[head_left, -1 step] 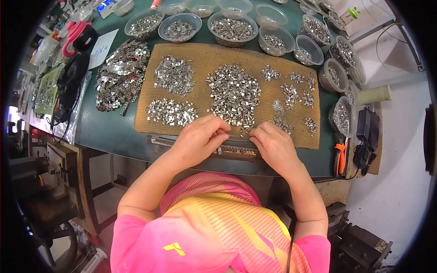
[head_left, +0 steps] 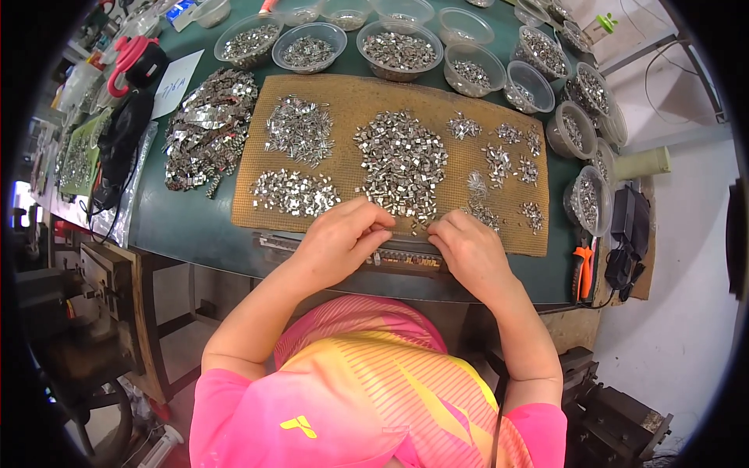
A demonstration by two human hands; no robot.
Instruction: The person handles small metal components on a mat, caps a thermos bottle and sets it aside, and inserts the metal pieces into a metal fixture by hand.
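Note:
Both hands are at the near edge of a brown ribbed mat, over a dark slotted bar (head_left: 409, 260) with a row of small metal pieces in it. My left hand (head_left: 339, 234) is closed in a pinch, its thumb and forefinger tips together above the bar. Whatever lies between them is too small to name. My right hand (head_left: 470, 248) is pinched too, its fingertips at the bar's right part and hiding what they grip. Just beyond the fingers spreads a large pile of small silvery metal links (head_left: 402, 160).
The brown mat (head_left: 351, 97) carries a pile of thin pins (head_left: 299, 129), shiny flat pieces (head_left: 292, 193) and several smaller heaps. Clear bowls (head_left: 398, 48) of metal parts line its far and right sides. Linked metal strips (head_left: 207, 129) lie left; orange-handled pliers (head_left: 582, 271) lie right.

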